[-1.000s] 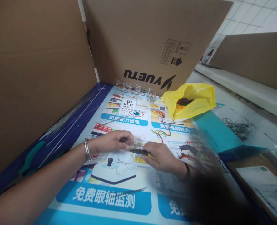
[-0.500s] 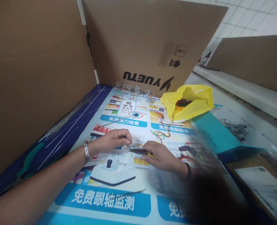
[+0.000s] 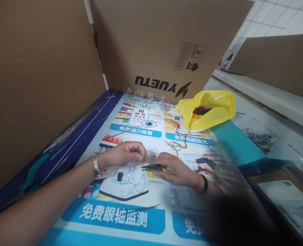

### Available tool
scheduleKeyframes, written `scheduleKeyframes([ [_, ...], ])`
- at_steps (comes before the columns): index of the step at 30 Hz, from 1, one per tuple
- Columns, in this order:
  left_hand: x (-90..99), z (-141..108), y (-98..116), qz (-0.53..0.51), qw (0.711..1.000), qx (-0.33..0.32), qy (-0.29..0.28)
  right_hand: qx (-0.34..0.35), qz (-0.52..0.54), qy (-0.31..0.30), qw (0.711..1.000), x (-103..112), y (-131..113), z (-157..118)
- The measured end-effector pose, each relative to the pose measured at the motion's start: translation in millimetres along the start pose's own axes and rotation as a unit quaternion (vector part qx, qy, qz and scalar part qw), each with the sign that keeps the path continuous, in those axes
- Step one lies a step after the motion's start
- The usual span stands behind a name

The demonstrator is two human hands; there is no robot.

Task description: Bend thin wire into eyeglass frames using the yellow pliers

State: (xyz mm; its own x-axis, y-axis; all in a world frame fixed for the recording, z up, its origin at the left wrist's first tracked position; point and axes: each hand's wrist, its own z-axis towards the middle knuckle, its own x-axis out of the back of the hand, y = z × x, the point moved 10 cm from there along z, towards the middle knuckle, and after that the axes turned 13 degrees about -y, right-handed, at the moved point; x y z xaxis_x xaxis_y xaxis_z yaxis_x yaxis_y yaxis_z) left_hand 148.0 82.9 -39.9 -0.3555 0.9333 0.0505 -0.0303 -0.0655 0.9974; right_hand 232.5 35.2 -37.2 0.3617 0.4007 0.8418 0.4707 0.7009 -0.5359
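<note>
My left hand [image 3: 132,152] is closed in a pinch on a thin bent wire piece [image 3: 134,184], whose loops hang below the fingers over the printed sheet. Small coloured bits show along the wire. My right hand [image 3: 175,171] grips yellow-handled pliers [image 3: 152,167], their dark jaws pointing left and lying close to the wire just under my left fingertips. Whether the jaws touch the wire I cannot tell. More thin wire loops show faintly between the two hands.
Wire shapes [image 3: 147,97] are heaped at the back by the cardboard wall [image 3: 161,44]. A yellow bag [image 3: 218,106] and coloured threads [image 3: 177,145] lie to the right. Teal-handled pliers [image 3: 35,172] and straight wires [image 3: 69,131] lie left. Dark tangled wire [image 3: 260,138] sits far right.
My left hand has shifted slightly right, and the wire loops beneath it have swung and opened a little wider. The pliers stay in my right hand, jaws near the wire.
</note>
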Motion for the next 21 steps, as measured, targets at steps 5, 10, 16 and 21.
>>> scheduleKeyframes([
  [5,1.0,-1,-3,0.012,1.000,0.019,0.005,-0.040,-0.039,-0.023,0.998,-3,4,0],
  [10,12.0,-2,-12,0.060,0.994,0.074,0.049,-0.116,-0.075,-0.029,0.990,-2,21,-2],
  [16,35.4,-11,-17,0.108,0.965,0.131,0.197,-0.275,-0.065,0.042,0.958,16,62,-16],
  [21,47.5,-18,-9,0.136,0.949,0.112,0.261,-0.313,-0.090,0.035,0.945,24,59,-19],
])
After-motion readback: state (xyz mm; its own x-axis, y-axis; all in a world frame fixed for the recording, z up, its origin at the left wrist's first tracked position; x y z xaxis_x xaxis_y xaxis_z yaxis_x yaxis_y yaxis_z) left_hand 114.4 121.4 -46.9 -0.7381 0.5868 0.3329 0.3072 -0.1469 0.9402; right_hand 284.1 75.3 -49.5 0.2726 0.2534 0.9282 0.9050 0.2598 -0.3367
